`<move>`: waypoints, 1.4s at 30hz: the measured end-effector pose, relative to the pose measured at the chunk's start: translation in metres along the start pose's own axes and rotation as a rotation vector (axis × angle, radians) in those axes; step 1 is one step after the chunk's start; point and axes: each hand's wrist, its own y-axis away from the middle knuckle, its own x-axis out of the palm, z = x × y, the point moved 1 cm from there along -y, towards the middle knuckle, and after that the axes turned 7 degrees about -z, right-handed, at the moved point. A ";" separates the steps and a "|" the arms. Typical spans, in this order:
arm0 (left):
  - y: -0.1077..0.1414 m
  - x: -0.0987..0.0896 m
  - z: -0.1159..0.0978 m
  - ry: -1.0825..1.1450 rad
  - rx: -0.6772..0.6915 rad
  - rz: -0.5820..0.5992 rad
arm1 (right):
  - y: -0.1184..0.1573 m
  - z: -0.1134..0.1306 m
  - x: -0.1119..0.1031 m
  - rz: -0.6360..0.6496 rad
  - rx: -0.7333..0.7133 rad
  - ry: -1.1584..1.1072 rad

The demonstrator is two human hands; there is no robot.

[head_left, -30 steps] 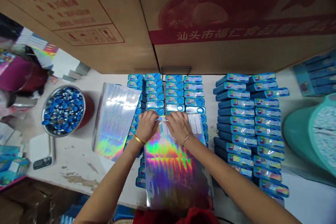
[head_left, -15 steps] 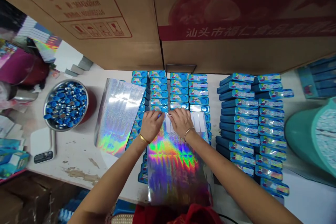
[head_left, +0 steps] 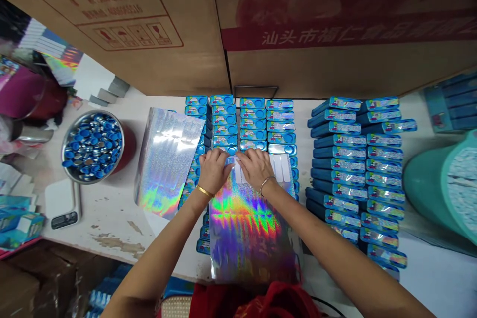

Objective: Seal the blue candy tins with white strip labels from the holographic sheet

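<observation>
Side by side at the top edge of a shiny rainbow sticker sheet (head_left: pixel 246 243), my left hand (head_left: pixel 215 171) and my right hand (head_left: pixel 256 169) have their fingers bent and closed, tips almost meeting. A small pale, bluish piece shows between the fingertips; the fingers cover too much of it to name. White strip-shaped gaps (head_left: pixel 281 166) show on the sheet beside my right hand. The sheet lies over rows of small blue boxes (head_left: pixel 223 119) with rounded ends. Another silvery sticker sheet (head_left: pixel 169 154) rests on boxes to the left.
At left stand a metal bowl (head_left: pixel 93 146) of blue-and-silver caps and a white device (head_left: pixel 61 203). More blue boxes (head_left: pixel 341 166) with shiny strips stand in columns at right, beside a teal bucket (head_left: pixel 425 184). Large cartons (head_left: pixel 160 69) wall off the back.
Both hands stay at the sheet's top edge. The fingertips have shifted slightly, and a bluish piece shows more between them. The whole view has moved a little.
</observation>
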 end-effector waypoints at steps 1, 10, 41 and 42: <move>-0.004 -0.001 0.002 -0.008 0.009 0.025 | 0.000 0.000 0.000 -0.003 -0.004 0.001; -0.009 -0.002 0.018 0.048 0.237 0.050 | 0.002 -0.001 0.003 -0.090 -0.022 0.004; 0.053 -0.054 -0.035 0.549 -0.161 -0.317 | -0.009 0.001 0.001 -0.029 0.049 -0.267; 0.048 -0.060 -0.038 0.694 -0.318 -0.390 | -0.008 0.000 -0.004 -0.094 0.061 -0.384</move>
